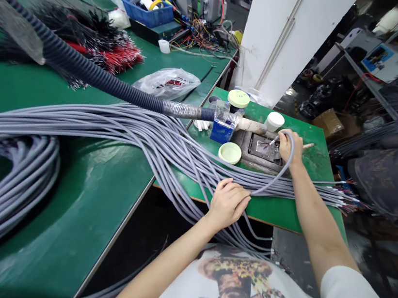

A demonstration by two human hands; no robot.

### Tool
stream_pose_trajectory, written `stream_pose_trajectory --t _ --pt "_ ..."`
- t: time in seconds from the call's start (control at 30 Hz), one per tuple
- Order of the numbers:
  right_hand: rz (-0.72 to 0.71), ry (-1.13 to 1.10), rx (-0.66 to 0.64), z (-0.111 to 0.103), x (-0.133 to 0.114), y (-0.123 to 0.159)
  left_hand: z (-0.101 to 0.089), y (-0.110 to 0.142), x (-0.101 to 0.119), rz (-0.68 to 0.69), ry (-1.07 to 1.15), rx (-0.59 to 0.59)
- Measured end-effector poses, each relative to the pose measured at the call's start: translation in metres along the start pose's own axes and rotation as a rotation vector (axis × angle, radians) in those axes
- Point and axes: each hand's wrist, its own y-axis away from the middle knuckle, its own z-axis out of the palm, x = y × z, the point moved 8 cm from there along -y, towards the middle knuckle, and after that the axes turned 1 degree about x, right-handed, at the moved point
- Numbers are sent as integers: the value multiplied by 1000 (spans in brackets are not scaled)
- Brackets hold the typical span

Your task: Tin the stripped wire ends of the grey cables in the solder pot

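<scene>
My right hand [291, 146] is closed round a grey cable [293, 156] near its stripped end. Thin wires at that end reach over the shiny square surface of a grimy metal solder pot [246, 161]. From there the cable loops down and back toward my left hand [230, 201]. The fingers of that hand curl over the near edge of a thick bundle of grey cables [169, 145], closed on cable at the fingertips. Stripped ends [342, 197] of the bundle fan out at the right table edge.
A ribbed hose [102, 78] crosses above the bundle to a blue box [222, 129] beside the pot. Around it stand a pale lid [229, 153], a yellow-lidded jar [239, 99] and a white jar [274, 121]. Black and red wires [117, 57] lie behind.
</scene>
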Motion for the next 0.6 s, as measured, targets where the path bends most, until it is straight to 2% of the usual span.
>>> stream_pose_trajectory --t 0.23,0.33,0.4,0.47,0.6 --pt "15 29 -26 11 3 -1 1 0 -1 -10 -11 -2" --pt "14 12 -22 4 -1 0 1 1 -1 -7 -7 3" --pt "-11 -26 4 -12 -10 4 2 1 -2 -9 0 2" --pt "-67 -92 42 -38 -29 13 1 0 -2 -16 18 0" --pt "-259 -266 87 -97 -84 48 -9 -5 2 -91 159 17"
